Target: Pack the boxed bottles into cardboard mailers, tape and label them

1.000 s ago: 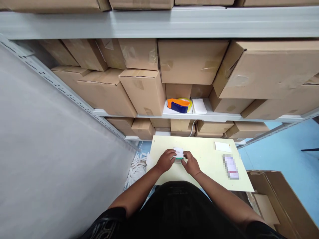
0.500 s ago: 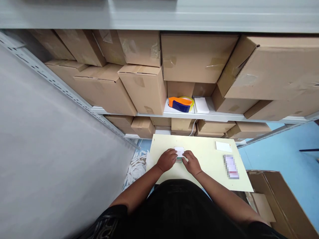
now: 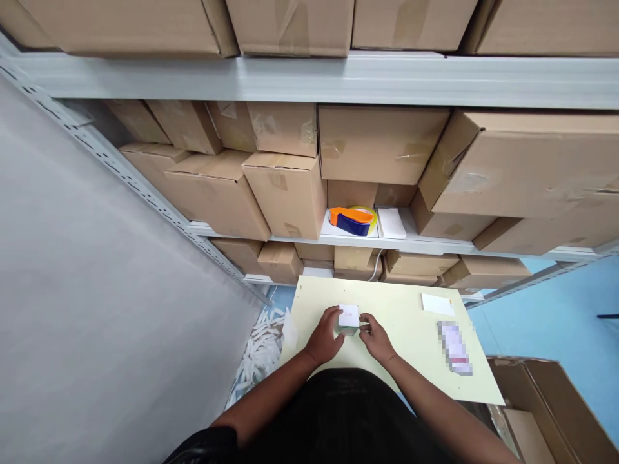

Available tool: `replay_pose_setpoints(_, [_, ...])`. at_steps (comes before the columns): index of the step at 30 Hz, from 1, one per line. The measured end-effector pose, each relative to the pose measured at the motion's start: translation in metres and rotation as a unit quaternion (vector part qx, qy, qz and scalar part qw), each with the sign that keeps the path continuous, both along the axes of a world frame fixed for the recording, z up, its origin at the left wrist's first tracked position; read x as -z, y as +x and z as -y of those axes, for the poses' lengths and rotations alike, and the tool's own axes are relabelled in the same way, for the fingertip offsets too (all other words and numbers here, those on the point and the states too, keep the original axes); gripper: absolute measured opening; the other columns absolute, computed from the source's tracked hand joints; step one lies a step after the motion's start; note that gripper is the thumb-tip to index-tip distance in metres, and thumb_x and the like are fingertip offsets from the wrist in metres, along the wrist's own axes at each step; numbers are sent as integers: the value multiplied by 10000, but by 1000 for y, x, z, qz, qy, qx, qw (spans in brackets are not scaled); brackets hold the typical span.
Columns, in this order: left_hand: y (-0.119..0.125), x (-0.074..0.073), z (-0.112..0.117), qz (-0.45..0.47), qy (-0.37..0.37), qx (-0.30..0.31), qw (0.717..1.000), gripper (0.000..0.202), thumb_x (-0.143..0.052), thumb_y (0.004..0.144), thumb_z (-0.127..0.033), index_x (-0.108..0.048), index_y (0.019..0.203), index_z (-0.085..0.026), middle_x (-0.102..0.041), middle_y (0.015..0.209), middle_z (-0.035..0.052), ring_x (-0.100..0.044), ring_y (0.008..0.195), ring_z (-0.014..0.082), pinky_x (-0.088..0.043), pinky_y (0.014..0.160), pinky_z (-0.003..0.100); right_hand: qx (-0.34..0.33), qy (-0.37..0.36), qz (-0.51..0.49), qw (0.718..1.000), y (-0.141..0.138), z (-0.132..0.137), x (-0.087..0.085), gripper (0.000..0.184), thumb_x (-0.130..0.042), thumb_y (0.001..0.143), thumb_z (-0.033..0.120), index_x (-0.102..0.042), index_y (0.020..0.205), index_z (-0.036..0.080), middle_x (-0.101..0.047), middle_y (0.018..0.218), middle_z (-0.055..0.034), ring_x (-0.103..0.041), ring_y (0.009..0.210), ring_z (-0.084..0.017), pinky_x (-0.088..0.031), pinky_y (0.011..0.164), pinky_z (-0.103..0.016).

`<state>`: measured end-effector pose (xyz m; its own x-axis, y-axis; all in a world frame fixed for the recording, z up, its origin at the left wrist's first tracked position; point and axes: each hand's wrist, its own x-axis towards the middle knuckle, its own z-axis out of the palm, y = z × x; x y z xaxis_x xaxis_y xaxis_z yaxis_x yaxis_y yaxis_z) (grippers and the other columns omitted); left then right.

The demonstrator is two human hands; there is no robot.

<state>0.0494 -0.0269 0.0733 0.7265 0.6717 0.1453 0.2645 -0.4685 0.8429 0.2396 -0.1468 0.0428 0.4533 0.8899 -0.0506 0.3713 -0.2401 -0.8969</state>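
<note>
A small white box (image 3: 348, 316) with reddish print on its top and a greenish lower side sits on the pale yellow table (image 3: 396, 354) in front of me. My left hand (image 3: 327, 335) grips its left side, fingers at the far corner and thumb at the near one. To the right of the box, my right hand (image 3: 376, 338) is held a small gap away, with thumb and fingers apart and nothing in them. Farther right on the table lie a flat white box (image 3: 438, 304) and a pixelated phone-like item (image 3: 454, 348).
Metal shelves (image 3: 290, 80) full of cardboard boxes (image 3: 285, 193) rise behind the table. An orange and blue tape dispenser (image 3: 352, 221) rests on one shelf beside a white stack (image 3: 391, 223). White strips (image 3: 258, 345) pile up at left; an open carton (image 3: 556, 399) stands at lower right.
My right hand has come away from the small box, while my left hand stays at its left side. More of the box shows now. The camera view has tilted upward.
</note>
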Motion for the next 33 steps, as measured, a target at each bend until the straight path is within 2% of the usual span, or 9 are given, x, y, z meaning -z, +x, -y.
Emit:
replay_pose_setpoints(2, [1,10,0,-9,-110,-45,993,755,-633,778,-103,-417,1493,-216,-432,1567,183,-476,1428,310,-543,1041,475,-24,-26,-26,999,0,2,17,483,-555,742,194,-609,1218,264,-741,1181,-71,-750,885,-222,-617,739,-371])
replay_pose_setpoints(5, [1,30,0,-44,-250,-34,967,757,-665,748,-92,-454,1465,-208,-534,1507,183,-571,1348,333,-515,1056,507,-50,-73,-61,994,-1,1,33,574,-575,682,171,-610,1249,259,-744,1209,-76,-759,933,-239,-618,744,-377])
replay_pose_setpoints(8, [0,47,-1,-55,-312,-15,948,797,-727,694,-83,-490,1443,-211,-590,1467,176,-614,1302,354,-473,1094,533,-52,-105,-79,990,-2,-10,36,607,-578,662,151,-608,1262,236,-745,1208,-84,-754,966,-250,-609,769,-380])
replay_pose_setpoints(12, [-2,53,-17,-29,-327,-43,944,835,-732,707,-94,-452,1488,-193,-575,1486,187,-599,1323,347,-456,1112,515,-66,-148,-99,982,-8,-47,26,646,-591,663,121,-599,1301,223,-734,1227,-81,-725,1041,-258,-583,800,-355])
replay_pose_setpoints(18, [-12,43,-85,-27,-335,-97,937,762,-718,705,-52,-500,1430,-142,-665,1361,175,-657,1220,313,-485,1071,455,-77,-193,-131,969,-31,-124,21,767,-627,638,94,-547,1391,216,-687,1325,-78,-704,1053,-238,-556,845,-326])
replay_pose_setpoints(21, [-16,46,-115,-23,-335,-112,935,760,-719,705,-46,-501,1427,-141,-673,1348,163,-670,1190,297,-485,1062,432,-77,-201,-138,967,-41,-158,23,789,-628,630,95,-534,1400,239,-668,1364,-66,-704,1053,-224,-554,857,-318])
replay_pose_setpoints(24, [-19,52,-134,-20,-334,-112,936,762,-729,711,-57,-498,1429,-165,-685,1327,139,-670,1178,283,-479,1059,419,-72,-207,-137,966,-46,-181,25,802,-636,625,107,-529,1406,254,-670,1367,-58,-701,1062,-225,-551,873,-320])
replay_pose_setpoints(29, [-27,57,-143,-22,-336,-100,936,745,-724,749,-70,-484,1446,-177,-660,1376,146,-644,1205,266,-457,1041,365,-39,-216,-120,968,-50,-183,22,775,-671,661,182,-533,1422,234,-622,1443,-94,-655,1202,-266,-513,989,-363])
replay_pose_setpoints(33, [-49,61,-134,-67,-342,-137,927,727,-757,781,-196,-468,1445,-143,-571,1467,223,-620,1221,304,-464,989,373,14,-229,-93,969,-43,-142,21,701,-649,750,318,-532,1434,226,-611,1454,-124,-636,1257,-274,-498,1017,-367])
